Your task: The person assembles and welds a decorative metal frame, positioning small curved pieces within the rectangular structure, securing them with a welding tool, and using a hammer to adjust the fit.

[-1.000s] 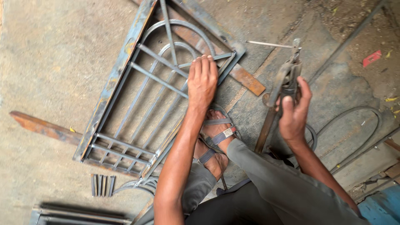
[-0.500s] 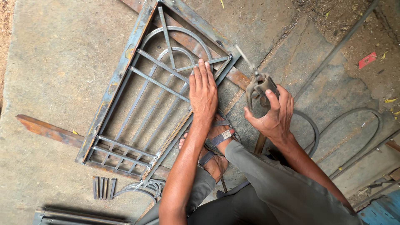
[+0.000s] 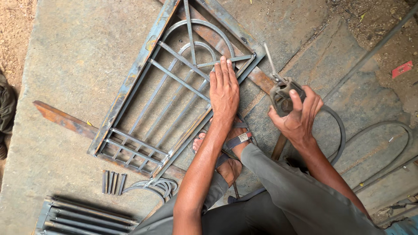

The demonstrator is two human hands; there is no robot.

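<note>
A rectangular metal grille frame (image 3: 130,82) with arched bars lies flat on the concrete floor. My left hand (image 3: 224,89) rests flat on its right part, fingers together and stretched out, pressing the bars down. My right hand (image 3: 298,115) grips a welding electrode holder (image 3: 282,96) with a thin rod (image 3: 269,58) sticking up and to the left, its tip just beyond the frame's upper right corner. My sandalled foot (image 3: 230,143) sits by the frame's lower right edge.
A rusty flat bar (image 3: 61,117) runs under the frame. Several short cut metal pieces (image 3: 113,182) and curved bars (image 3: 152,187) lie below it, beside a second grille (image 3: 82,215). Cables (image 3: 383,130) loop over the floor at right.
My right hand has brought the electrode holder in from the right toward the frame's corner and turned the rod to point up and left. My left hand stays pressed on the frame.
</note>
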